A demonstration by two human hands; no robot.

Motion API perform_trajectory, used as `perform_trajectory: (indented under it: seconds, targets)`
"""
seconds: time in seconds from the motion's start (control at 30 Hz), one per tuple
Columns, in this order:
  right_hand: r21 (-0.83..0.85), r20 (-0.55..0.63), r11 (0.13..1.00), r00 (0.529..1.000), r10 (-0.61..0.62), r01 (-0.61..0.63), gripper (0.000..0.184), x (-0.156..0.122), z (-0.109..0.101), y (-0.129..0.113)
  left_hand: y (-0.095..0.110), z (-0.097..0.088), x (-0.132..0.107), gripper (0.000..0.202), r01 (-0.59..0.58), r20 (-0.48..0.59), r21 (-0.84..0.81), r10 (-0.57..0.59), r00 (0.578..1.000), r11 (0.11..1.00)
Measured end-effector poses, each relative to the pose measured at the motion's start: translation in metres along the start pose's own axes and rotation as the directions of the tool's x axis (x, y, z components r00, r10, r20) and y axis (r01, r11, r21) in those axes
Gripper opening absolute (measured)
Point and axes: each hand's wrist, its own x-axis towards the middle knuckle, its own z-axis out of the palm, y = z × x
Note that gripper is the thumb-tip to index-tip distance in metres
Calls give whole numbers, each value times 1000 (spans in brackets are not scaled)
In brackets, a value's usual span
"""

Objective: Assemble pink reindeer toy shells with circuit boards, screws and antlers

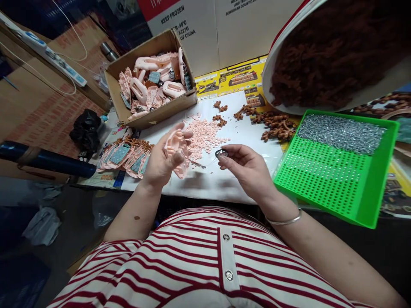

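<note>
Far left: backing shells with grey-blue panels [120,155] lean in an overlapping row, probably to save room. Behind, a cardboard box [167,112] corrals loose pink parts.

Left hand [162,156]: fingers curled behind a pink shell [177,147], thumb closed over its near side; hollow apparently turned up for access. Shell is held above the white sheet, just in front of the pale pink bits [204,134].

Thin wires seem to link shell and round metal part [221,153]; slack suggests avoiding strain. Right hand [247,169] pinches that part at its edge, thumb against fingertips.

Rightward: brown branching pieces [278,126], a tilted tub [269,85], mouth facing the sheet, perhaps for easy scooping. Green tray [321,177]: silvery bits [343,131] gathered at its far end.
</note>
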Motion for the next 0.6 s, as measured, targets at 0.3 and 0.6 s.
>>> perform_trajectory:
  seconds: [0.3, 0.6]
  targets:
    - [-533, 338, 722, 894, -295, 440, 27, -16, 5, -37, -13, 37, -14, 97, 344, 421, -159, -252, 871, 925]
    - [-601, 504, 342, 674, -540, 723, 18, -15, 4, -21, -26, 46, -18, 89, 524, 400, -350, -382, 833, 777]
